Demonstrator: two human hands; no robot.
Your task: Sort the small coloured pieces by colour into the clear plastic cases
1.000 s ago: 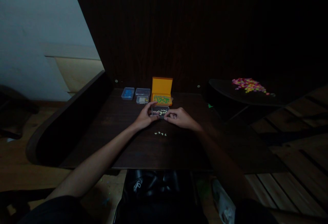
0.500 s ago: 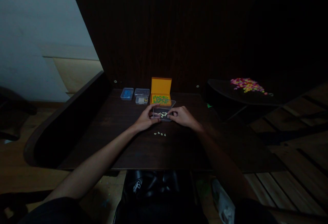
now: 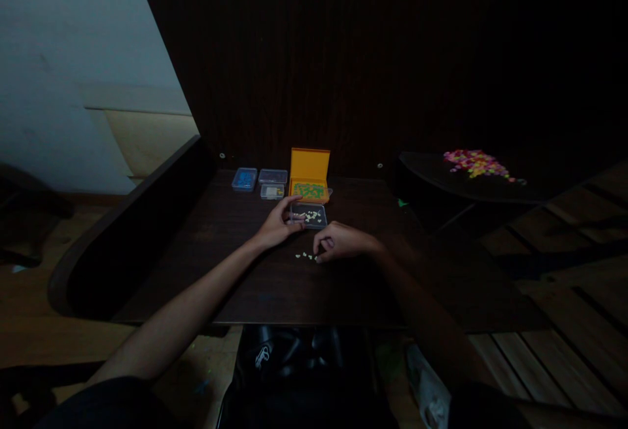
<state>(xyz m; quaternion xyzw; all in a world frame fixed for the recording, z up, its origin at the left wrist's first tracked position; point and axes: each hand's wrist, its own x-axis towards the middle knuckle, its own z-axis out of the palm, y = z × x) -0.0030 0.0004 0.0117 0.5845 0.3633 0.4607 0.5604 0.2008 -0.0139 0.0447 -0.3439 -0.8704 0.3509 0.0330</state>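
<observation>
My left hand (image 3: 281, 223) grips the left side of a small clear plastic box (image 3: 321, 221), whose lid stands open at the back. Several tiny pale pieces (image 3: 311, 217) lie inside it. My right hand (image 3: 343, 241) is down at the desk, in front of the box and to its right. Its thumb and forefinger come together at the right end of a short row of pale pieces (image 3: 304, 256). Whether a piece is between those fingertips is too small to make out.
Behind the clear box stands an open orange case (image 3: 309, 164) with green pieces in it. Small lidded boxes, one with blue contents (image 3: 244, 180), sit to its left. A colourful heap of small pieces (image 3: 477, 163) lies on the right shelf. A raised panel (image 3: 127, 226) edges the desk's left.
My right hand has moved from the clear box down toward me, to the row of pale pieces. My left hand keeps its hold on the box.
</observation>
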